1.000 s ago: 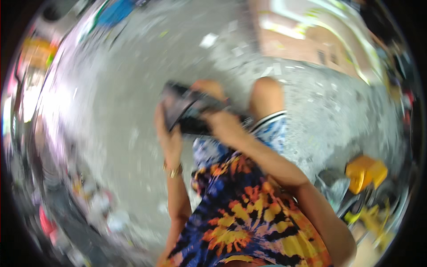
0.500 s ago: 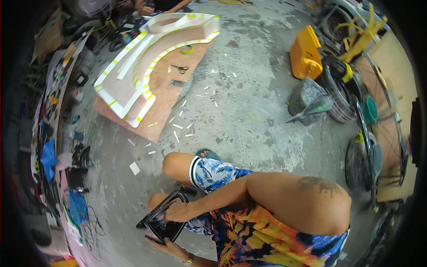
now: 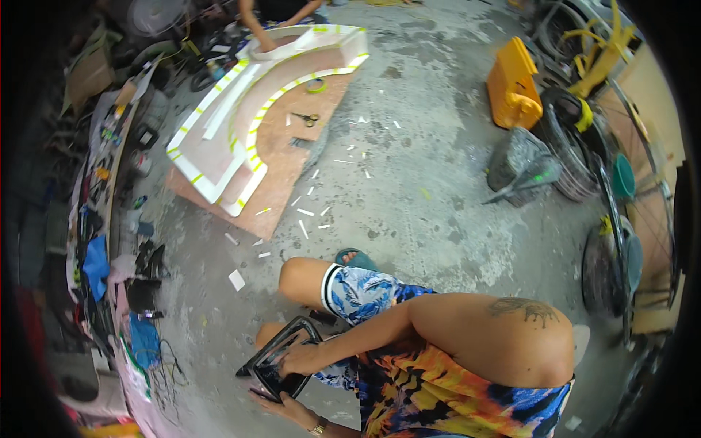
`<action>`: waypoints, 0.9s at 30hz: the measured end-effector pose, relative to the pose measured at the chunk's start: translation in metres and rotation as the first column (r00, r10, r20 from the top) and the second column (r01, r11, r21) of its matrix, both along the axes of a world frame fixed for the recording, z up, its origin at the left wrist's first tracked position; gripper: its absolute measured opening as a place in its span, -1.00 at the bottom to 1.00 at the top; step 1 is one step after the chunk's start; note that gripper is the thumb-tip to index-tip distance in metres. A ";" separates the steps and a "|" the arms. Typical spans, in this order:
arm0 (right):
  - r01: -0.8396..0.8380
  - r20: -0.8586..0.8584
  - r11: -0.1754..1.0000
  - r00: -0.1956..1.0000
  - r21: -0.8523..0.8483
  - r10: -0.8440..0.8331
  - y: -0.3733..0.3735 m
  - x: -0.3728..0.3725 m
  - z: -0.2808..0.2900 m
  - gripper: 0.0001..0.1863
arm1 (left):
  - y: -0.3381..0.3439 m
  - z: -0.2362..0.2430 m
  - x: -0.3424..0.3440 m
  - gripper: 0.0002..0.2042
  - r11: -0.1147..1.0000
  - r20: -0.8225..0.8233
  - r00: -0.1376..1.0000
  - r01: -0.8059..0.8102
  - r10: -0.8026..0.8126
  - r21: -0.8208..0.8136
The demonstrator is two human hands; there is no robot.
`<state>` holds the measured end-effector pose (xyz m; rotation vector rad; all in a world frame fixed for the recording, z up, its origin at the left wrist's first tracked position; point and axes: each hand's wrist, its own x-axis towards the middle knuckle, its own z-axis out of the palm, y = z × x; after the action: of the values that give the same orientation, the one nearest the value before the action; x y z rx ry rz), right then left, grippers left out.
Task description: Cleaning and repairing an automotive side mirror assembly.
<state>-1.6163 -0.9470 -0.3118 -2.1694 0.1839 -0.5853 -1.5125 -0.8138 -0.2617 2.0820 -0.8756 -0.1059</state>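
Observation:
A glossy black part (image 3: 273,346), four-sided with a raised rim and a hollow middle, is tilted over my legs. My left hand (image 3: 286,411), with a gold-coloured watch at its wrist, grips its lower edge from beneath, the fingers partly hidden behind it. Inside the rim my right hand (image 3: 301,360) presses against the inner surface, its fingers drawn together. Whatever it holds there, if anything, is hidden. A small dark object (image 3: 322,317) lies by my leg, just past the part's upper corner.
Ahead, a curved white panel (image 3: 191,150) with yellow-green tape strips rests on a brown board (image 3: 281,160), near scissors (image 3: 307,119) and a tape roll (image 3: 316,86). A person's arm (image 3: 257,25) reaches onto it. White scraps dot the floor. Rightward are a yellow container (image 3: 513,84) and tyres (image 3: 604,266).
The whole view has shifted slightly, moving the scene right. Within the black part, my right hand has slid nearer to my left hand. The other person's arm now reaches onto the white panel.

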 end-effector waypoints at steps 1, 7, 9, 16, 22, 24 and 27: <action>-0.034 0.185 0.999 0.982 0.019 0.030 0.008 0.007 -0.007 -0.87 | -0.004 0.002 0.000 -0.16 1.000 -0.037 0.999 0.019 -0.019 -0.014; 0.037 -0.116 0.999 0.993 0.001 -0.037 -0.007 -0.008 0.013 -0.77 | -0.002 0.011 -0.009 -0.16 0.999 0.026 0.999 0.026 -0.027 0.044; -0.153 -0.015 0.987 0.988 0.057 0.154 0.010 0.002 0.020 -0.68 | 0.004 0.010 -0.011 -0.17 0.999 -0.115 0.993 0.026 -0.029 -0.029; -0.047 -0.081 0.997 0.996 -0.057 0.042 0.024 0.002 0.017 -0.78 | 0.020 0.004 -0.021 -0.19 0.998 -0.045 0.997 -0.061 0.063 0.025; -0.007 -0.382 0.998 0.924 -0.065 -0.018 -0.002 -0.004 0.032 -0.75 | 0.018 0.000 -0.027 -0.34 0.944 -0.390 0.916 -0.211 0.099 -0.256; -0.091 -0.504 0.996 0.861 -0.007 0.076 -0.019 -0.013 0.044 -0.67 | -0.001 -0.005 -0.017 -0.33 0.924 -0.396 0.916 -0.207 0.068 -0.320; 0.000 -0.411 0.983 0.908 0.183 0.077 -0.026 -0.023 0.026 -0.65 | -0.011 -0.013 -0.006 -0.34 0.955 -0.200 0.976 -0.140 0.089 -0.261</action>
<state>-1.6393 -0.9725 -0.2854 -2.0900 0.4069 -0.0673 -1.5186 -0.8246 -0.2746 1.8250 -0.6158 -0.1088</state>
